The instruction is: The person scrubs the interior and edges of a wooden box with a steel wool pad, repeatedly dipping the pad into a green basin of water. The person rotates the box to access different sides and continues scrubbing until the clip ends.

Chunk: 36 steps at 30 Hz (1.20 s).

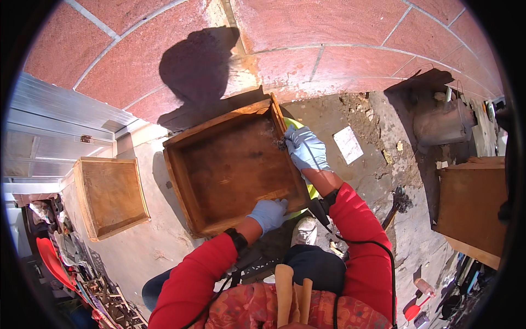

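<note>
A wooden drawer [230, 164] sits tilted in front of me, its stained inside facing up. It rests over a yellow-green object [313, 192], mostly hidden beneath it. My left hand [269, 214], in a pale blue glove, grips the drawer's near side, fingers over the rim. In a matching glove, my right hand [306, 148] is at the right side wall, closed around a grey fuzzy wad [280, 143] that looks like steel wool. The wad touches the inside of that wall. The right fingertips are partly hidden.
Another wooden drawer [113, 197] stands on the concrete at left, by a metal door [61, 119]. A brown wooden box [470, 205] and a bucket [444, 123] are at right. A pale sheet [348, 144] and a dark-bristled brush [400, 201] lie nearby. A tiled wall [287, 66] rises ahead.
</note>
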{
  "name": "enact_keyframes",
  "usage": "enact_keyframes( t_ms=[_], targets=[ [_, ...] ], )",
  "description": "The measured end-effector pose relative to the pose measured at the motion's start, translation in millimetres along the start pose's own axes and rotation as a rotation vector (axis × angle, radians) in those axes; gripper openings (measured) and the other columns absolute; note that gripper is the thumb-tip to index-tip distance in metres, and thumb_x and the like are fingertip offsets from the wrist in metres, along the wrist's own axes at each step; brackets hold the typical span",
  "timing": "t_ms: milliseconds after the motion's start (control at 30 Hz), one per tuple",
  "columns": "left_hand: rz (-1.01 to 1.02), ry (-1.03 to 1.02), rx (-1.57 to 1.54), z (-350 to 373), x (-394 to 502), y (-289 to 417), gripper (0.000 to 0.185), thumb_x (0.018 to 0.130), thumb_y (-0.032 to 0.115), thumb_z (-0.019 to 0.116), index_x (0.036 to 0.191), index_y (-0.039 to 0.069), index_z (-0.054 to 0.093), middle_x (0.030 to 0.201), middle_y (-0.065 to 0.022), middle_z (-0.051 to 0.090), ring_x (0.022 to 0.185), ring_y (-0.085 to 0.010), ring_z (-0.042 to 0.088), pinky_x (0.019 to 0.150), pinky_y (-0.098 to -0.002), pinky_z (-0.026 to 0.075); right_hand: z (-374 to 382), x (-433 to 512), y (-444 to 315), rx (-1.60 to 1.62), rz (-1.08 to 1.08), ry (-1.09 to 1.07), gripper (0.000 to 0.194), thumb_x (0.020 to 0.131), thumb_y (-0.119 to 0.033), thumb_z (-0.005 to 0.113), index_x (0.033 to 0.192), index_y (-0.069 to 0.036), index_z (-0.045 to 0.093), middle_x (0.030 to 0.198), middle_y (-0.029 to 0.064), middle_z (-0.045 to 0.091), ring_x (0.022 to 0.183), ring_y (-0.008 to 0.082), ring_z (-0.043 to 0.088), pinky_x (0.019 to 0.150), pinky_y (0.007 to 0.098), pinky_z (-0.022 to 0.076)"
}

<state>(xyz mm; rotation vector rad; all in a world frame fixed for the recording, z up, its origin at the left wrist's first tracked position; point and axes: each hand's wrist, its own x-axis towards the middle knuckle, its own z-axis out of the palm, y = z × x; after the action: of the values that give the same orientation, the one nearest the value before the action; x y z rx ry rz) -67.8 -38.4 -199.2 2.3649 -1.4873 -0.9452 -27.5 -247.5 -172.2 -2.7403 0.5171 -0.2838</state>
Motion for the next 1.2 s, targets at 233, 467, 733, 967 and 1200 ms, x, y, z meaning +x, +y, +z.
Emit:
enact_keyframes(
  t_ms=[233,467,733,967,1200],
  targets=[
    [-0.043,-0.086,-0.016,-3,-2,-7,0.043,0.091,0.048,0.053,0.105,0.008,0.06,0.1,-0.0167,0.069,0.088,-0.0367,0.067,0.071,-0.0483,0.052,22,119,-13,0.054,-0.042,-0.006,0.014,0.083,-0.02,0.064,0.094,-0.013,0.068,0.092,0.0128,0.067,0.09,0.0338,0.064,0.076,0.0434,0.052],
    [-0.057,-0.128,0.016,-7,0,-1,0.042,0.091,0.048,0.052,0.107,0.01,0.06,0.098,-0.0154,0.07,0.091,-0.0352,0.067,0.074,-0.0468,0.053,-26,-58,10,0.298,-0.068,-0.145,0.02,0.082,-0.009,0.07,0.102,-0.012,0.071,0.098,0.0114,0.065,0.09,0.0308,0.065,0.08,0.0394,0.0527],
    [-0.065,-0.118,0.028,-5,3,2,0.042,0.091,0.047,0.055,0.105,0.007,0.06,0.097,-0.0179,0.069,0.09,-0.0367,0.067,0.074,-0.0483,0.052,-23,-74,21,0.256,-0.066,-0.133,0.019,0.082,-0.009,0.07,0.101,-0.012,0.07,0.092,0.0127,0.065,0.089,0.0328,0.064,0.08,0.0403,0.0517],
    [-0.049,-0.128,0.018,-3,4,2,0.041,0.09,0.041,0.057,0.108,0.004,0.058,0.104,-0.0182,0.067,0.09,-0.0376,0.066,0.072,-0.0481,0.052,5,110,-8,0.174,0.034,-0.006,0.021,0.085,-0.029,0.065,0.098,-0.014,0.072,0.099,0.0135,0.068,0.093,0.0346,0.065,0.082,0.0429,0.0518],
    [-0.012,-0.098,-0.016,-8,0,-2,0.046,0.09,0.043,0.056,0.116,0.004,0.058,0.11,-0.0189,0.066,0.093,-0.0357,0.067,0.075,-0.0468,0.053,17,120,-15,0.201,0.112,-0.007,0.02,0.084,-0.023,0.066,0.101,-0.015,0.071,0.098,0.0136,0.068,0.093,0.0344,0.065,0.082,0.043,0.0517]
  ],
)
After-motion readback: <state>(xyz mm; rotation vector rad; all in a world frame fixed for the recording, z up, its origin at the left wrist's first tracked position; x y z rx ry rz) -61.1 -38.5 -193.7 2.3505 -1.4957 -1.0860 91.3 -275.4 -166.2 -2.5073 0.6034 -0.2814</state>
